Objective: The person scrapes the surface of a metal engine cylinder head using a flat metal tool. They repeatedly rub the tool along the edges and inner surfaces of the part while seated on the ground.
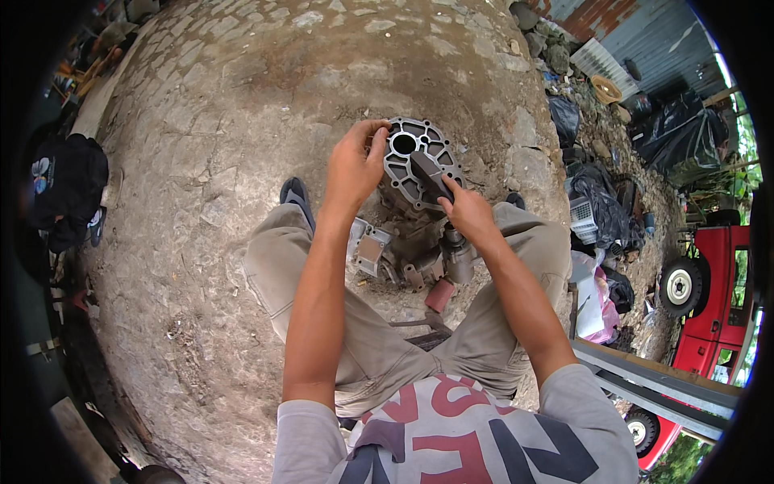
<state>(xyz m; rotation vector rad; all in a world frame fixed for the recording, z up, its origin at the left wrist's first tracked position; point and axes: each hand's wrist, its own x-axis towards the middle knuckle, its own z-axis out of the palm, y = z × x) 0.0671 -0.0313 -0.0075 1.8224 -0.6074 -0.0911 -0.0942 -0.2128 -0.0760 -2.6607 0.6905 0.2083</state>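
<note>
A metal gearbox housing (pixel 400 169) stands between my knees, its ribbed, bolt-holed face turned up and a round dark bore near the far left of that face. My left hand (pixel 355 165) grips the housing's left rim, with thumb and fingers curled at the edge. In my right hand (pixel 469 214) is a dark, flat rectangular block (pixel 427 171), which looks like a sharpening stone. It lies across the right part of the face, and my index finger stretches along its near end. The block's underside is hidden.
Beneath the housing are more metal castings (pixel 372 250) and a reddish block (pixel 439 295). Stony, dirty ground (pixel 210 161) spreads around me. Black plastic bags (pixel 601 206), a grey crate (pixel 583 220) and a red vehicle (pixel 713 298) are at the right. A dark bag (pixel 68 189) sits at the left.
</note>
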